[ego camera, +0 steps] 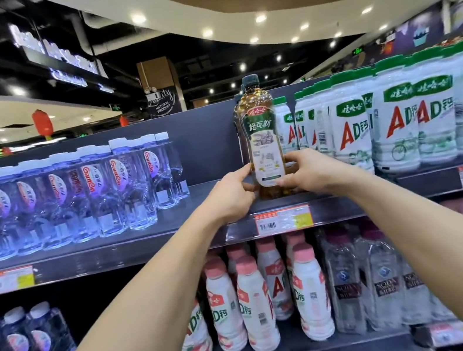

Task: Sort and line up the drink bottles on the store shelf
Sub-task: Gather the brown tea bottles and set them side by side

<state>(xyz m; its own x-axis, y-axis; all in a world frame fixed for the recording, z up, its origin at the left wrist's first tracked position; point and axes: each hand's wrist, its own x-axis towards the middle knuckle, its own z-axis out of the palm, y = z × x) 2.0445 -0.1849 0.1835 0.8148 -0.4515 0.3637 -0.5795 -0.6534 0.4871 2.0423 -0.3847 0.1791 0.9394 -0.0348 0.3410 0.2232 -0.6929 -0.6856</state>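
Observation:
A tall brown drink bottle [260, 127] with a dark green cap and a green-and-white label stands upright on the top shelf [211, 206]. Both hands grip its lower part: my left hand [232, 195] presses its left side, my right hand [308, 171] wraps its right side. More brown bottles stand hidden right behind it. White bottles with green caps [399, 114] fill the shelf to its right. Clear water bottles [72, 194] with red-and-purple labels stand in rows at the left.
A bare stretch of top shelf lies between the water bottles and the brown bottle. The lower shelf holds pink-capped white bottles [256, 304], clear soda water bottles [381, 278] and more water bottles [22, 345]. Price tags [283, 220] line the shelf edges.

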